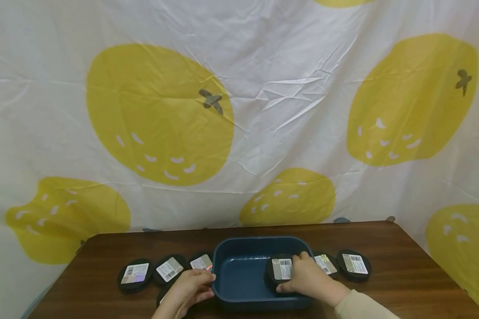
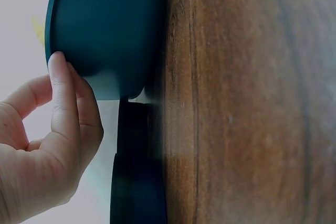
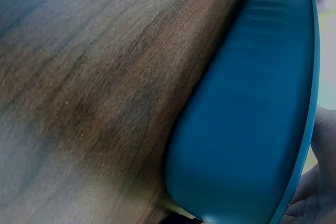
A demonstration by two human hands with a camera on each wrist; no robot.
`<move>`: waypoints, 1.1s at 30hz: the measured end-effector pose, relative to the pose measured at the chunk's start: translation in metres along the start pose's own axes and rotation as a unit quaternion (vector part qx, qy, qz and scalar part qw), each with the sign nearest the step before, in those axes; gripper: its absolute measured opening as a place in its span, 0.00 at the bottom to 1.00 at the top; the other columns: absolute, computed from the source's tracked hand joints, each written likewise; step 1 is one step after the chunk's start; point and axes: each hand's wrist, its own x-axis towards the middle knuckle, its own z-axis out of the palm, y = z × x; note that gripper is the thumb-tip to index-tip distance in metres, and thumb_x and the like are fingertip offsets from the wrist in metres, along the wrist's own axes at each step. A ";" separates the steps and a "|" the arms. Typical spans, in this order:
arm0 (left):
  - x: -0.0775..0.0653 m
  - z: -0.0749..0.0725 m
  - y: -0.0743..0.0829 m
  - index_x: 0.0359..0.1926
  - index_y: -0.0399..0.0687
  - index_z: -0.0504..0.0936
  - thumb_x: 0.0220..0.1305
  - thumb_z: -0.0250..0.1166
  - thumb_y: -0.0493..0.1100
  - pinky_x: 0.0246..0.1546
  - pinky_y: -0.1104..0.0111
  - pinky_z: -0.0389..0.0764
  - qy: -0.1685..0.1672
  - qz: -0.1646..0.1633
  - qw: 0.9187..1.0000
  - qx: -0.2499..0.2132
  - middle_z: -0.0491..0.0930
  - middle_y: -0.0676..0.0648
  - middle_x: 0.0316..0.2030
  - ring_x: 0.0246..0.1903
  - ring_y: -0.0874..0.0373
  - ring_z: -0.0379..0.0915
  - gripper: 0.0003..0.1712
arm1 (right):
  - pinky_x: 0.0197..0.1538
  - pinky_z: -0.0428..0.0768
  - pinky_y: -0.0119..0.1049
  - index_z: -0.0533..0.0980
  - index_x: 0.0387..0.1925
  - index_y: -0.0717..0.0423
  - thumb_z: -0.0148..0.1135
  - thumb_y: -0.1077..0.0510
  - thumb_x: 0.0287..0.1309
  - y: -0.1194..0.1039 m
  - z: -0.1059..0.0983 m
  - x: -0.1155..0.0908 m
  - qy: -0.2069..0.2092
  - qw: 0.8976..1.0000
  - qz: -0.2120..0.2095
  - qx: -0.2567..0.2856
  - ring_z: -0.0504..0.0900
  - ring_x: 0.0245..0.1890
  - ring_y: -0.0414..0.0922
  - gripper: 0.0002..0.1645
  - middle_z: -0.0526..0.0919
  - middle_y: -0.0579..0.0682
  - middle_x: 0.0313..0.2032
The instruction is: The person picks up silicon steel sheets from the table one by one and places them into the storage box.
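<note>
A dark blue rectangular bin [image 1: 241, 279] stands on the wooden table. At its left end, my left hand [image 1: 190, 285] pinches the rim with its fingertips; the left wrist view shows those fingers [image 2: 61, 90] at the edge of the wall. My right hand [image 1: 312, 275] reaches over the bin's right end and grips a round black container [image 1: 281, 269] with a silver barcode label, inside the bin. From the right wrist view, the bin's outer wall [image 3: 241, 114] hides that container, and only part of the hand [image 3: 317, 182] shows.
Left of the bin lie several similar labelled black containers, among them an outer one [image 1: 135, 274] and one beside it [image 1: 170, 268]. To the right are two more, one partly behind my right hand [image 1: 325, 264] and one farther out [image 1: 354, 265]. A lemon-print cloth [image 1: 271, 133] hangs behind the table.
</note>
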 end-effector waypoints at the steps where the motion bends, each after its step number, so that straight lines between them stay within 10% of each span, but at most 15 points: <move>1: 0.000 0.000 0.000 0.31 0.33 0.73 0.53 0.56 0.37 0.26 0.74 0.77 -0.001 0.000 1.000 0.000 0.73 0.49 0.22 0.22 0.63 0.71 0.08 | 0.36 0.75 0.45 0.68 0.41 0.78 0.71 0.37 0.22 0.000 0.000 0.000 -0.001 1.000 0.003 0.003 0.72 0.31 0.52 0.53 0.70 0.63 0.33; 11: -0.002 0.002 -0.001 0.32 0.34 0.71 0.53 0.56 0.37 0.27 0.73 0.77 -0.008 0.008 1.000 -0.005 0.72 0.49 0.24 0.23 0.63 0.71 0.08 | 0.46 0.69 0.55 0.60 0.54 0.74 0.64 0.33 0.31 -0.001 -0.008 -0.009 0.027 1.000 0.011 0.009 0.67 0.49 0.63 0.59 0.67 0.69 0.49; 33: -0.001 0.000 -0.001 0.29 0.37 0.71 0.53 0.56 0.37 0.26 0.74 0.77 -0.005 0.005 1.000 -0.010 0.72 0.49 0.22 0.22 0.63 0.71 0.05 | 0.60 0.36 0.57 0.56 0.62 0.50 0.42 0.25 0.45 0.021 -0.019 -0.045 -0.010 0.996 -0.011 -0.084 0.43 0.64 0.52 0.49 0.53 0.53 0.63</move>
